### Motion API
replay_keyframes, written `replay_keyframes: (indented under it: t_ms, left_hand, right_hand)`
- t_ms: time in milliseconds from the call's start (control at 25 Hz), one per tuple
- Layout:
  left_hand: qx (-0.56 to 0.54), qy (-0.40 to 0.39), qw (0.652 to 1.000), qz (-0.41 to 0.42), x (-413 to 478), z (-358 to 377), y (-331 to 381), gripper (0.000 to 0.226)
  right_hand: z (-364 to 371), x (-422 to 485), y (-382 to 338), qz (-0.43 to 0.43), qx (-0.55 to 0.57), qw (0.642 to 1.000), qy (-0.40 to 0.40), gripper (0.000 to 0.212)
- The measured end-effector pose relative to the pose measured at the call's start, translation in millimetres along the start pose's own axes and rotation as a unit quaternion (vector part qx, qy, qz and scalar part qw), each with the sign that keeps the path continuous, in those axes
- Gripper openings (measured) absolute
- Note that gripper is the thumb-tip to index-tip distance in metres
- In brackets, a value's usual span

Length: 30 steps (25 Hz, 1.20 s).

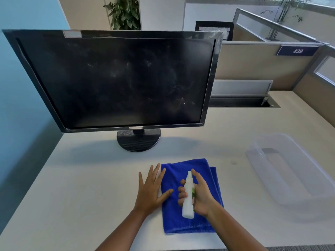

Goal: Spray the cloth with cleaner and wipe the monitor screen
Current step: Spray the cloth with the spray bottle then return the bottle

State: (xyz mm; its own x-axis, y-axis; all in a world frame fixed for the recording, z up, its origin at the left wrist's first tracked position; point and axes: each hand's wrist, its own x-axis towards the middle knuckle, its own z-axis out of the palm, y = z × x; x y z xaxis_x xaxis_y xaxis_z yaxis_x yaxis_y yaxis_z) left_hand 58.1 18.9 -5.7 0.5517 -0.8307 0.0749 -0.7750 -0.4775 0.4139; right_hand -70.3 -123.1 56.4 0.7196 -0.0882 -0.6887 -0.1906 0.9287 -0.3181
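Head view: bottle held over cloth, screen smeared

Head view. Pale desk point(81, 178) with a blue wall on the left. The black monitor point(116, 78) stands at the back left on a round stand base point(138, 140). Its screen is dark, with whitish smears and specks across the middle and lower right. An open cable slot point(243, 103) is set into the desk behind and right of the monitor. A clear plastic tub point(290, 174) sits at the right, well apart from the cloth. The partition beyond it carries a sign reading 439 point(297, 51). A leafy plant point(125, 13) shows above the monitor's top edge. Nothing stands between the hands and the screen.

The blue cloth point(181, 223) lies folded flat on the desk in front of the stand base, near the front edge. The left hand point(150, 189) lies flat with fingers spread, palm on the desk, thumb and fingertips on the cloth's left edge. The right hand point(201, 194) grips a white spray bottle point(188, 196) over the cloth, fingers curled round the body and forefinger on the nozzle top. The bottle is tilted with its nozzle end toward the monitor.
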Motion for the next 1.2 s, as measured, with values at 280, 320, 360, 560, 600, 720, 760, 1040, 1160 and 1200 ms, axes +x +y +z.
replay_keyframes:
  t_ms: [280, 320, 360, 560, 600, 720, 760, 1040, 1160, 1200]
  left_hand:
    - [0.033, -0.005, 0.999, -0.038, 1, 11, -2, 0.072]
    - [0.034, -0.006, 0.999, -0.038, 1, 11, -2, 0.072]
    - [0.038, -0.009, 0.999, -0.038, 2, 12, -2, 0.072]
    - [0.041, -0.006, 0.998, -0.038, 1, 10, 0, 0.069]
    - [0.040, -0.006, 0.998, -0.038, 1, 9, 1, 0.069]
    - [0.040, -0.001, 0.999, -0.037, 1, 9, 2, 0.069]
    - [0.040, 0.000, 0.999, -0.037, 1, 9, 2, 0.069]
    - [0.042, -0.001, 0.998, -0.037, 2, 10, 1, 0.068]
    - [0.052, -0.011, 0.998, -0.040, 2, 10, 0, 0.067]
    - [0.055, -0.014, 0.998, -0.040, 1, 9, 0, 0.067]
  right_hand:
    - [-3, 12, 1, 0.008, -0.048, 0.995, 0.086, 0.040]
    - [-3, 12, 0, 0.013, -0.052, 0.995, 0.084, 0.041]
    - [-3, 12, 0, 0.020, -0.053, 0.995, 0.077, 0.043]
    - [5, 8, -5, 0.061, -0.062, 0.994, 0.059, 0.056]
    - [6, 8, -5, 0.062, -0.068, 0.994, 0.063, 0.055]
    - [9, 9, -6, 0.070, -0.078, 0.993, 0.061, 0.050]
    - [9, 9, -6, 0.073, -0.080, 0.992, 0.062, 0.049]
    - [11, 16, -6, 0.086, -0.095, 0.989, 0.071, 0.044]
    - [9, 18, -4, 0.107, -0.087, 0.988, 0.072, 0.045]
    - [9, 19, -3, 0.109, -0.087, 0.988, 0.074, 0.046]
